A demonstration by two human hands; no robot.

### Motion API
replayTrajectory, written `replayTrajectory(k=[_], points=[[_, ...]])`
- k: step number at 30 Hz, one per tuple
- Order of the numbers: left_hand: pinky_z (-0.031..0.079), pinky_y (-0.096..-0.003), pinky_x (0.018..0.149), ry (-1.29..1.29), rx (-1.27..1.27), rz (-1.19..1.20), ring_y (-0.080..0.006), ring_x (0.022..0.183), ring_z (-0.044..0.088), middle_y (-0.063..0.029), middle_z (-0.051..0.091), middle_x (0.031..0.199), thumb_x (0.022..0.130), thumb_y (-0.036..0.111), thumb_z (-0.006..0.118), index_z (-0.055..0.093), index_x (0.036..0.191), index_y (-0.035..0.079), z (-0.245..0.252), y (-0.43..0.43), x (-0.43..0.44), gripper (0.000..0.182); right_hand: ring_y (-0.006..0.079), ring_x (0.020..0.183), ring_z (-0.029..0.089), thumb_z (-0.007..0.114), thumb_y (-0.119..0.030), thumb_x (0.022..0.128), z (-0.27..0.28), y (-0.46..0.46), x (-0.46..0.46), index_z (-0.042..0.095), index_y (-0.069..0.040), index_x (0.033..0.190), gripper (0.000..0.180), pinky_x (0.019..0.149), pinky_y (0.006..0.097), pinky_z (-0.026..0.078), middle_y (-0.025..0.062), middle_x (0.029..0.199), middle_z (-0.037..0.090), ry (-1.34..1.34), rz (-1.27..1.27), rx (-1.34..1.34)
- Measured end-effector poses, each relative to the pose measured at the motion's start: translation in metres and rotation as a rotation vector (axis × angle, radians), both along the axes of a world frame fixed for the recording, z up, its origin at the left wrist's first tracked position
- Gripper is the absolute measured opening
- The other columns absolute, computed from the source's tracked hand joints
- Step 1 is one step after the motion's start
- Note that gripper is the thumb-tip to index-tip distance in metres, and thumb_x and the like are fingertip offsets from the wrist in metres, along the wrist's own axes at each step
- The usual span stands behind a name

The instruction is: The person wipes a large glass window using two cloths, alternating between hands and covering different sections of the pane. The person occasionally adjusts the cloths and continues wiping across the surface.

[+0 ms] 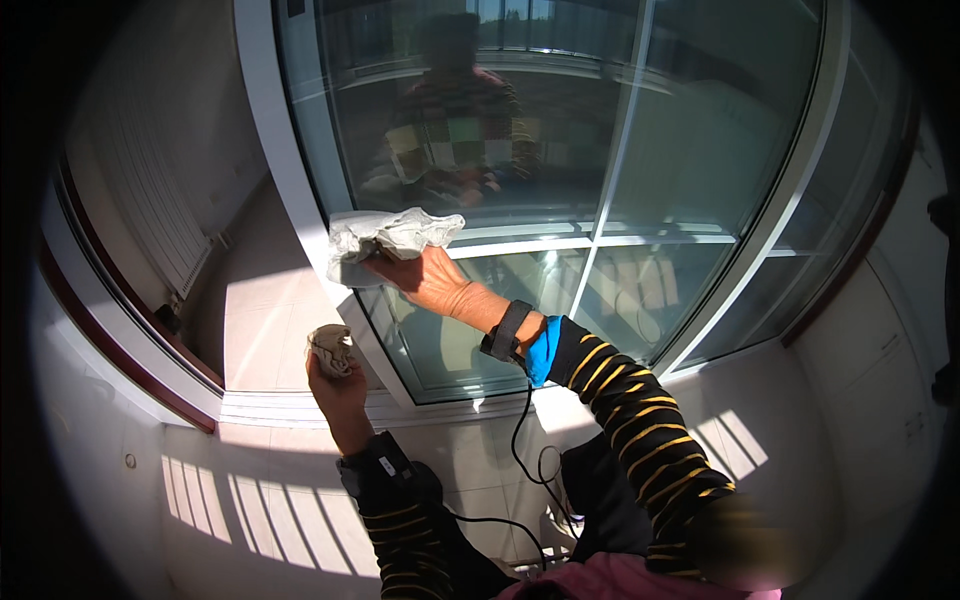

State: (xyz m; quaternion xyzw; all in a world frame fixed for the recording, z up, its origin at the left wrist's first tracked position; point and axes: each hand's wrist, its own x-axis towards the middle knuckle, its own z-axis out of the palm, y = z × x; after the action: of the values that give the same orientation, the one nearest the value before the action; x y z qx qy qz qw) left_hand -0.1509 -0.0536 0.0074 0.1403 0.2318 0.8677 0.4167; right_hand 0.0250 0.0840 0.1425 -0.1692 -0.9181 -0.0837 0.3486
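Note:
A crumpled white cloth [397, 231] is in my right hand [427, 281], pressed against the left part of a sliding glass door [480, 315] and its white frame. The cloth hides some of my fingers. Lower and to the left, my left hand [339, 390] grips a bunched beige cloth [331, 351]. That hand is held up in front of the doorway gap, beside the door's white left stile [281, 150]. White glazing bars [596, 240] divide the pane, which reflects a person and railings.
Beyond the open gap stands a white radiator [154, 202] on a tiled floor. The door track [277, 409] crosses below. Black cables [517, 442] hang from my wrist straps near my legs. A white cabinet [862, 337] is at the right.

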Motion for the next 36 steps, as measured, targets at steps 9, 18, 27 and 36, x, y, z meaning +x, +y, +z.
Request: replayTrajectory(k=[9, 18, 27, 36], points=[[0.054, -0.0289, 0.058, -0.176, 0.051, -0.074, -0.0159, 0.079, 0.065, -0.0046, 0.067, 0.100, 0.096, 0.030, 0.046, 0.058, 0.113, 0.012, -0.003, -0.004, -0.004, 0.027, 0.0359, 0.092, 0.059, 0.070, -0.006, 0.069, -0.008, 0.045, 0.204, 0.056, -0.022, 0.126, 0.060, 0.074, 0.0435, 0.049, 0.0102, 0.106, 0.063, 0.358, -0.397, 0.200], [0.052, -0.0288, 0.062, -0.126, 0.048, -0.102, -0.0159, 0.078, 0.064, -0.0045, 0.067, 0.097, 0.096, 0.029, 0.048, 0.059, 0.113, 0.009, -0.005, -0.007, -0.014, 0.028, 0.0345, 0.101, 0.058, 0.057, -0.008, 0.080, -0.021, 0.116, 0.342, 0.053, 0.003, 0.118, 0.040, 0.090, 0.0394, 0.045, 0.0185, 0.119, 0.057, 1.669, -0.761, -0.395], [0.054, -0.0268, 0.061, -0.072, -0.049, -0.085, -0.0150, 0.077, 0.065, -0.0056, 0.067, 0.095, 0.097, 0.027, 0.045, 0.058, 0.113, 0.007, -0.001, 0.014, 0.004, 0.028, 0.0357, 0.108, 0.055, 0.062, -0.007, 0.079, -0.016, 0.069, 0.273, 0.047, -0.004, 0.124, 0.047, 0.092, 0.0388, 0.043, 0.0193, 0.117, 0.056, 1.077, -0.435, -0.183], [0.052, -0.0276, 0.060, -0.038, -0.205, -0.072, -0.0149, 0.079, 0.063, -0.0031, 0.066, 0.098, 0.098, 0.032, 0.046, 0.059, 0.113, 0.012, -0.001, 0.029, 0.026, 0.028, 0.0401, 0.099, 0.056, 0.055, -0.003, 0.078, 0.022, 0.129, 0.421, 0.050, -0.002, 0.120, 0.042, 0.085, 0.0458, 0.044, 0.0213, 0.108, 0.058, 1.138, -0.920, 0.075]])
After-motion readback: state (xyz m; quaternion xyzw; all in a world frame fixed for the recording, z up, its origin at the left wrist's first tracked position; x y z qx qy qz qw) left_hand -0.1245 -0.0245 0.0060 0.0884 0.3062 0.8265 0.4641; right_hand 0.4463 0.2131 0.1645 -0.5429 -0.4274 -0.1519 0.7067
